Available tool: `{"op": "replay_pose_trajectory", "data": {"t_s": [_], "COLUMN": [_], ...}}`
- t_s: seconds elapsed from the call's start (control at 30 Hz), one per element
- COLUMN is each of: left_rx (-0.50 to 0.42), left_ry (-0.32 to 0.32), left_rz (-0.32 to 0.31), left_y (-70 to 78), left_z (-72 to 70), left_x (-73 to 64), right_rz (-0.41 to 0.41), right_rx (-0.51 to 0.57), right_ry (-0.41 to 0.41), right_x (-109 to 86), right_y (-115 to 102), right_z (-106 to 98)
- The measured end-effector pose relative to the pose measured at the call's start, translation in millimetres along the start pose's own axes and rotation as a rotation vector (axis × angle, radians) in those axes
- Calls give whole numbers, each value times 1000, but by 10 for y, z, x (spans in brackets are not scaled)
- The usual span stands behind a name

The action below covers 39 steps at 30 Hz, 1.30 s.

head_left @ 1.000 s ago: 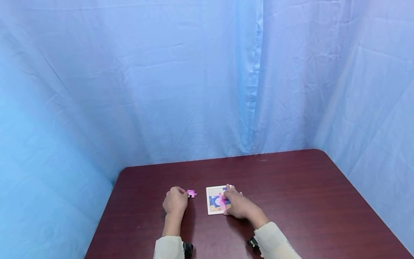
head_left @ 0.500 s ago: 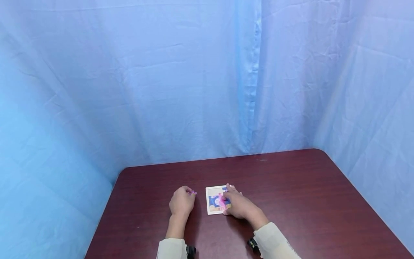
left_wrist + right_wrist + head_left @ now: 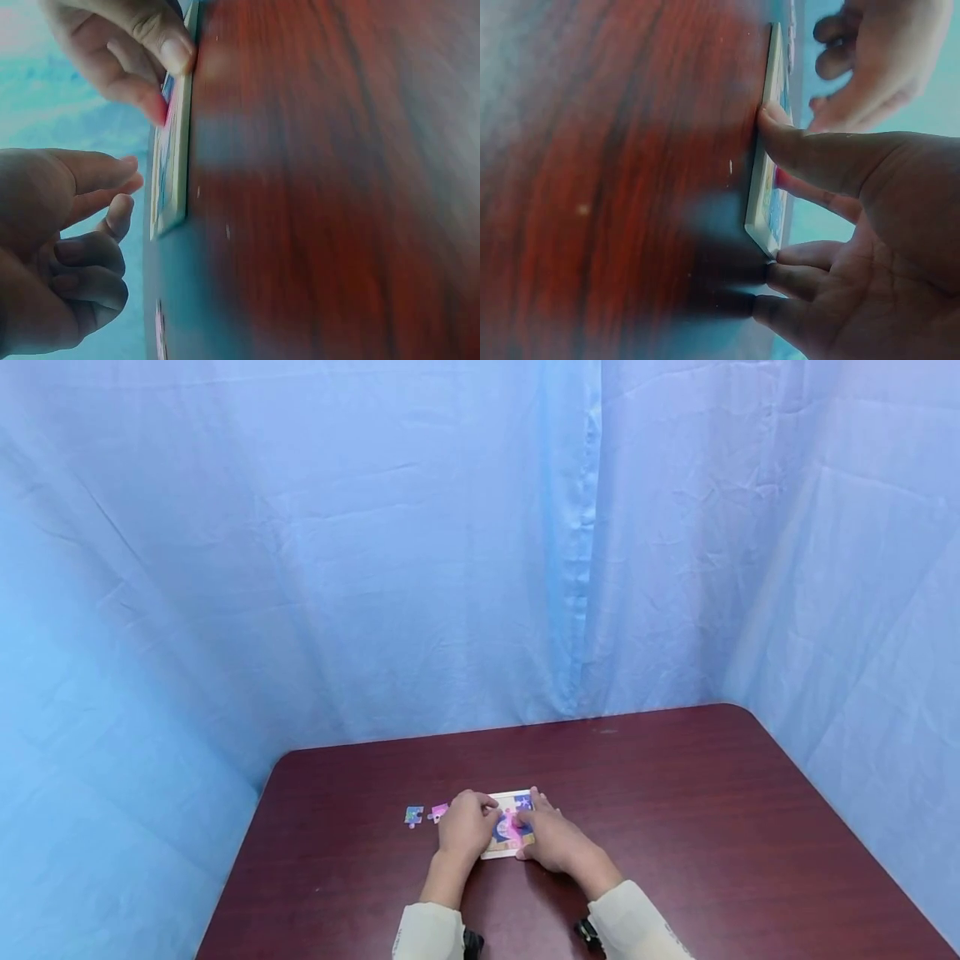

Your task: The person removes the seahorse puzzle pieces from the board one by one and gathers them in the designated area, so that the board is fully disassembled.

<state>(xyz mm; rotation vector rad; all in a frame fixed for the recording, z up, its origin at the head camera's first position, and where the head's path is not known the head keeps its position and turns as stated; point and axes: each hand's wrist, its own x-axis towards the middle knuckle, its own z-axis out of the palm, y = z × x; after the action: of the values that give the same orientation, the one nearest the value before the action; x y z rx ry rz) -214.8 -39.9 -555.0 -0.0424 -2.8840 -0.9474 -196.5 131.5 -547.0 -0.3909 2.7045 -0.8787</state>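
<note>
A small square jigsaw puzzle [image 3: 506, 853] with a white frame and a blue, pink and cream picture lies on the table. My right hand [image 3: 558, 839] holds its right side, thumb [image 3: 778, 131] on the near edge, one finger bent onto the picture and others by the far edge. Over the puzzle's left side is my left hand [image 3: 463, 827], with its thumb and finger tips close together [image 3: 120, 184] and the remaining fingers curled. Whether a piece sits between those tips I cannot tell. Left of this hand lie a pink puzzle piece [image 3: 438, 813] and a blue puzzle piece [image 3: 414, 815].
The dark red-brown table [image 3: 675, 827] has rounded far corners. Light blue curtains [image 3: 420, 568] hang behind it and along both sides. Dark straps with devices sit at both wrists, by the cream sleeves [image 3: 431, 933].
My left hand has moved right from the loose pieces to the puzzle's left side, uncovering the blue piece. My right hand stays at the puzzle.
</note>
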Motion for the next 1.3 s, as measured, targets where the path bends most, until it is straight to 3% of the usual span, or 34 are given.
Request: {"op": "replay_pose_trajectory", "data": {"t_s": [0.4,0.7,1.03,1.17,1.3], "left_rx": [92,158,121,65,10], "left_ry": [-124,-116,-151,-167,-142], "left_rz": [43,55,18,-13,-42], "left_y": [174,276,262,239,208], "left_z": [107,146,154,124,51], "left_x": [165,241,271,273,263], "right_rz": [-36,-18,-36,-11,-1], "right_rx": [-43,-54,-74,-61,-67], "right_ry": [0,11,20,11,21], "right_x": [-58,-50,-35,-33,-37], "right_y": [-4,22,19,4,-3], "right_z": [50,23,8,-2,-2]}}
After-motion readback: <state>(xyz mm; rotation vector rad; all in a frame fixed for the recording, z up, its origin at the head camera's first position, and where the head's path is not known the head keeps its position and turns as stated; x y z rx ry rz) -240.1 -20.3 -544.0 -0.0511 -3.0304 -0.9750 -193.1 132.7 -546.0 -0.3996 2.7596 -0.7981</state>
